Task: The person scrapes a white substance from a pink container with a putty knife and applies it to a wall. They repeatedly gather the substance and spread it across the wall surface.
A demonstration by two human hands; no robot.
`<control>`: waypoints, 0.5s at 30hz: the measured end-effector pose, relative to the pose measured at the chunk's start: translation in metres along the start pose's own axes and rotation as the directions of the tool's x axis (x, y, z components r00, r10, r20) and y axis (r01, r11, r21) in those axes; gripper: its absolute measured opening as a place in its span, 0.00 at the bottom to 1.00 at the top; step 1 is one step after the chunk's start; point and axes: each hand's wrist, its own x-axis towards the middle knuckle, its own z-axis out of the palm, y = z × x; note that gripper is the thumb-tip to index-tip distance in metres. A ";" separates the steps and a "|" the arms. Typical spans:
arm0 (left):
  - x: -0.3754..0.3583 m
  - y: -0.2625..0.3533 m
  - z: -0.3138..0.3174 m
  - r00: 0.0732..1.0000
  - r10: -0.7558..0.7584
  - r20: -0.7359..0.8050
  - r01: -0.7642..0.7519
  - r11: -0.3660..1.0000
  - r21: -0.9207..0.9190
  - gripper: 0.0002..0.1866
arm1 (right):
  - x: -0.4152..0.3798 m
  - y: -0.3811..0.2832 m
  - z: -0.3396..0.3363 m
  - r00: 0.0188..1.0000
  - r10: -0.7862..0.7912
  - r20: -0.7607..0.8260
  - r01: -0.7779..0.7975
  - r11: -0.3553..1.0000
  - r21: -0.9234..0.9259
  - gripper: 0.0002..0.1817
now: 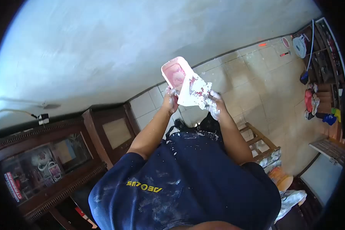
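Note:
My left hand (170, 101) is closed around the near end of a rectangular plastic tub (178, 61). The tub is tilted, and pinkish-white paste (177, 78) coats its inside. My right hand (216, 104), its fingers smeared white, grips a broad flat scraper (188, 94) with white paste and reddish patches on it. The scraper's wide edge lies against the tub's side; its handle is mostly hidden by the paste and my fingers. White splashes mark my dark blue shirt (180, 172).
A pale, patchily coated wall (103, 50) rises ahead. Dark wooden cabinets (110, 128) stand at left, below a wall socket (43, 119). At right are a wooden ladder (261, 138), tiled floor (257, 84), a red-handled tool (284, 54) and a shelf holding several items (321, 61).

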 end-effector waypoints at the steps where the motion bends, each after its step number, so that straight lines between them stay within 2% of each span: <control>1: 0.014 -0.009 0.009 0.999 -0.021 -0.028 0.019 0.998 -0.054 0.14 | 0.008 -0.010 -0.012 0.998 -0.037 0.057 0.040 0.997 -0.060 0.21; 2: 0.030 -0.016 0.018 0.998 -0.040 -0.053 0.034 0.993 -0.110 0.15 | 0.019 -0.021 -0.022 0.990 -0.071 0.118 0.086 0.989 -0.119 0.20; 3: 0.046 -0.018 0.037 0.998 -0.036 -0.053 0.030 0.994 -0.100 0.15 | 0.025 -0.043 -0.027 0.998 -0.028 0.063 0.036 0.991 -0.127 0.18; 6: 0.076 -0.033 0.066 0.993 -0.116 -0.019 0.115 0.993 -0.032 0.25 | 0.057 -0.087 -0.065 0.997 -0.019 0.073 0.024 0.997 -0.072 0.17; 7: 0.089 -0.036 0.071 0.988 -0.143 0.063 0.144 0.990 -0.009 0.26 | 0.071 -0.104 -0.078 0.997 0.013 0.079 -0.012 1.000 -0.014 0.18; 10: 0.135 -0.051 0.102 0.993 -0.117 -0.034 0.119 0.992 0.053 0.20 | 0.108 -0.143 -0.113 0.997 0.006 0.072 -0.008 0.999 0.034 0.22; 11: 0.153 -0.054 0.112 0.994 -0.113 0.003 0.113 0.994 0.011 0.19 | 0.121 -0.154 -0.125 0.998 0.003 0.058 -0.006 0.998 0.056 0.22; 13: 0.177 -0.070 0.106 0.992 -0.125 0.000 0.125 0.992 -0.008 0.18 | 0.139 -0.160 -0.141 0.997 -0.057 0.043 0.045 0.973 0.228 0.27; 14: 0.190 -0.075 0.107 0.994 -0.107 -0.003 0.107 0.994 -0.028 0.17 | 0.147 -0.170 -0.146 0.997 -0.065 0.042 0.056 0.978 0.200 0.31; 15: 0.202 -0.080 0.109 0.985 -0.136 -0.106 0.133 0.990 -0.035 0.17 | 0.156 -0.176 -0.151 0.984 -0.151 0.095 0.119 0.951 0.286 0.31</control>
